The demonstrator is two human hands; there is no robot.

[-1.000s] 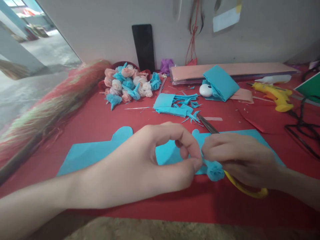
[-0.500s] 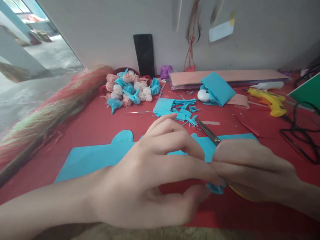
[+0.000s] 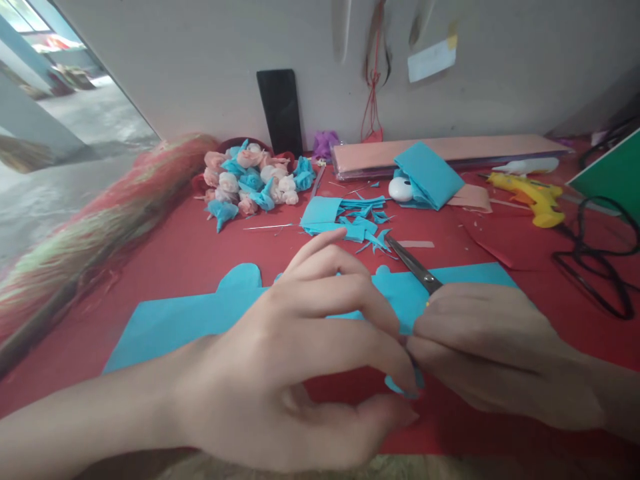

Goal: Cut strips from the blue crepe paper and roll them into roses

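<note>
A small piece of blue crepe paper [image 3: 399, 387] shows between my two hands, partly covered by my fingers. My right hand [image 3: 493, 353] is closed in a pinch at the paper's right side, its fingertips hidden. My left hand [image 3: 305, 360] arches over from the left with spread, bent fingers. Its index fingertip touches the paper while the thumb stays apart below. Scissors [image 3: 417, 265] point away from me, their handles hidden behind my right hand. Beneath both hands lies a long blue crepe paper sheet [image 3: 170, 327], with a rounded blue piece [image 3: 243, 277] at its far edge.
Blue, pink and white paper flowers [image 3: 253, 177] are heaped at the back left. Cut blue scraps [image 3: 323, 212] lie mid-table. Folded blue paper [image 3: 430, 175], a white round object [image 3: 400, 189], and a yellow glue gun [image 3: 533, 193] with black cable [image 3: 580, 267] are right. A phone [image 3: 280, 110] leans on the wall.
My right hand has shifted slightly left with the blue paper. My left thumb has dropped away from the paper, widening its gap from the index finger. The view has turned slightly.
</note>
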